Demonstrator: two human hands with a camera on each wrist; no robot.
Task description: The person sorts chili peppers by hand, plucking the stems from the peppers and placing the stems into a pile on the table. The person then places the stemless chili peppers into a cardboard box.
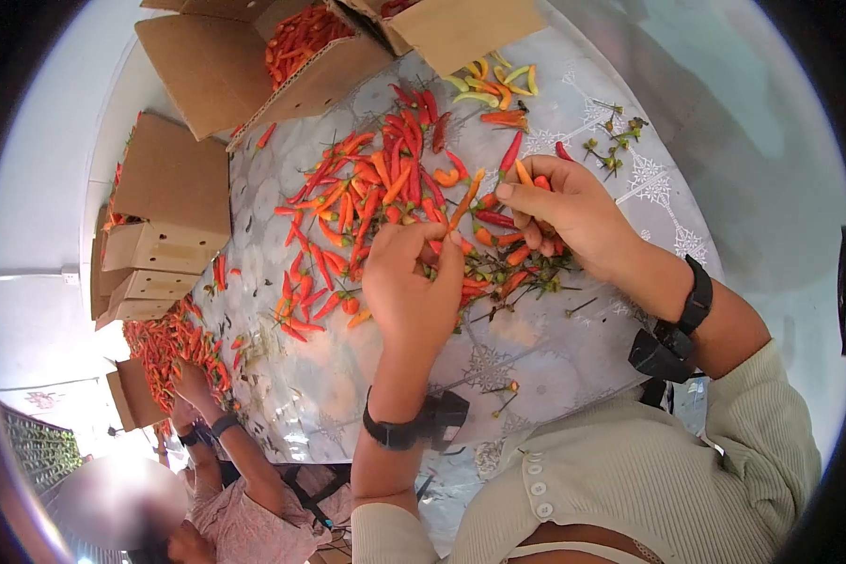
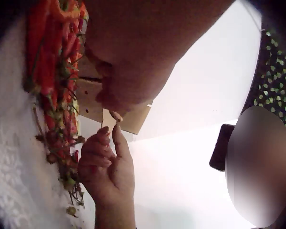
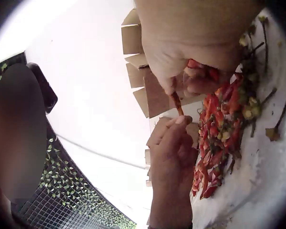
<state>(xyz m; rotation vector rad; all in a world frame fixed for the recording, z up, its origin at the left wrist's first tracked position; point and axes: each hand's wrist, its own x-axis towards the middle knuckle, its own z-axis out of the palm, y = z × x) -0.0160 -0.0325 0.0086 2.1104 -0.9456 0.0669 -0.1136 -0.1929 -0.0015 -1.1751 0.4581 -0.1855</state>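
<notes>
1. The left hand [image 1: 412, 282], mid-frame, pinches an orange chili [image 1: 466, 197] between thumb and forefinger, the pod pointing upward.
2. Apart from it, right of centre, the right hand [image 1: 583, 221] has a second orange chili [image 1: 524, 173] at its thumb and forefinger; in the right wrist view I spot red chilies [image 3: 200, 66] within its curled fingers.
3. Around both hands, a loose heap of chilies [image 1: 376, 193] spreads across the patterned cloth [image 1: 667, 179].
4. Yellowish chilies [image 1: 498, 86] lie at the top, green stems [image 1: 616, 141] at upper right.
5. An open cardboard box [image 1: 207, 61] with chilies stands at upper left.
6. At lower left, another person [image 1: 254, 508] reaches toward a bigger pile [image 1: 155, 343].
</notes>
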